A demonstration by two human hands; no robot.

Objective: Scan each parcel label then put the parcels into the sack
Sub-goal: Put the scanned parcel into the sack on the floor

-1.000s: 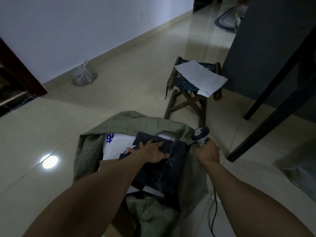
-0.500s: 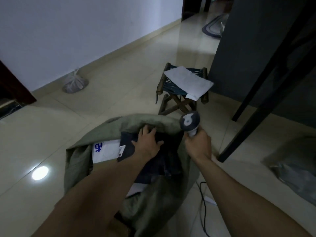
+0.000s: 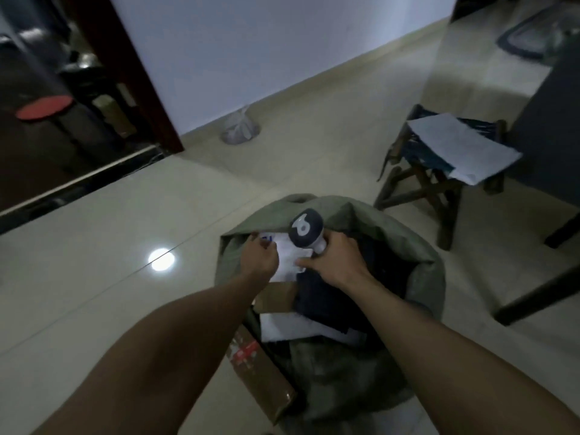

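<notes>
Parcels crowd the open mouth of the green sack on the floor, so we judge the job well along, though not finished. At the far edge of the mouth lies a white parcel, and both our hands are on it. Our left hand has its fingers curled over the parcel's left edge, gripping it. Our right hand is wrapped around the handle of the scanner, whose rounded head stands up above the knuckles. A finger or thumb of that hand reaches onto the parcel's right side.

We cannot tell whether this label has been read, because the scanner's window is not aimed at anything we can make out. Nearer to us in the sack sit a dark parcel, a brown carton and a second white parcel, all inside the rim; we take these as done.

A taped carton lies at the sack's near left edge, partly under the cloth — in or out, we cannot say. Well apart, toward the far right of the floor, a stool carries a flat white packet. If that is a parcel, it is yet to be scanned and bagged.
</notes>
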